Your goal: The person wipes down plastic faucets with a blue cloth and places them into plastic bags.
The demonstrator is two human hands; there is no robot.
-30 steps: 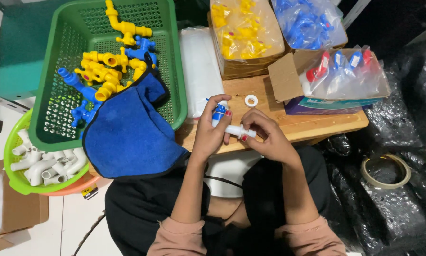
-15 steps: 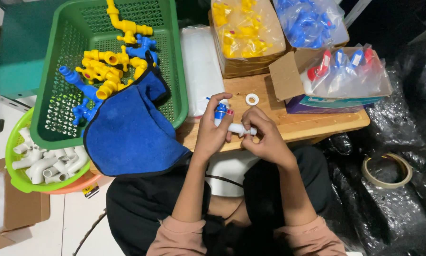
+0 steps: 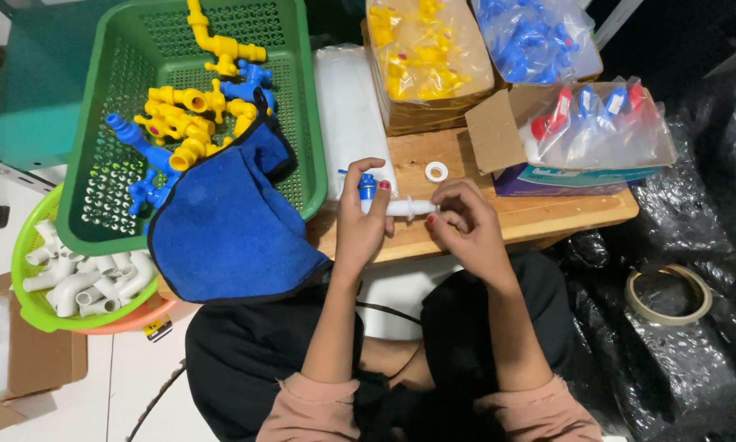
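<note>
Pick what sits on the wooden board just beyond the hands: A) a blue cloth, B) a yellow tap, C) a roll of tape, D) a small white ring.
D: a small white ring lies on the bare wooden board, just past the right hand and left hand, which hold a white tap with a blue handle between them.
</note>
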